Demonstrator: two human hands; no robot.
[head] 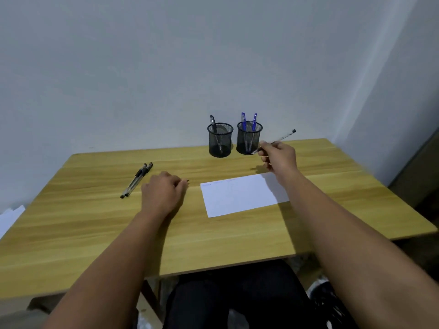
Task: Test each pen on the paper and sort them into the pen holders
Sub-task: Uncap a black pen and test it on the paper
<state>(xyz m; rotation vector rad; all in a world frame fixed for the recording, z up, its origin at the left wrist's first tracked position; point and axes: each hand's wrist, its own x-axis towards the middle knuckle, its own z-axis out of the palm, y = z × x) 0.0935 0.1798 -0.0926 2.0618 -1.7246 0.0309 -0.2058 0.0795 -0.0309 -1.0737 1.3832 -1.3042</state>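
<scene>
Pinching clear pen (275, 141) in right hand (280, 157), tip beside right holder (249, 138); sloppy drop could tip it. Left hand (164, 193) loosely curled, holding nothing.

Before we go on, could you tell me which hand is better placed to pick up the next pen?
Left, probably: the left hand rests beside the two loose pens; the right hand already grips a pen.
</scene>
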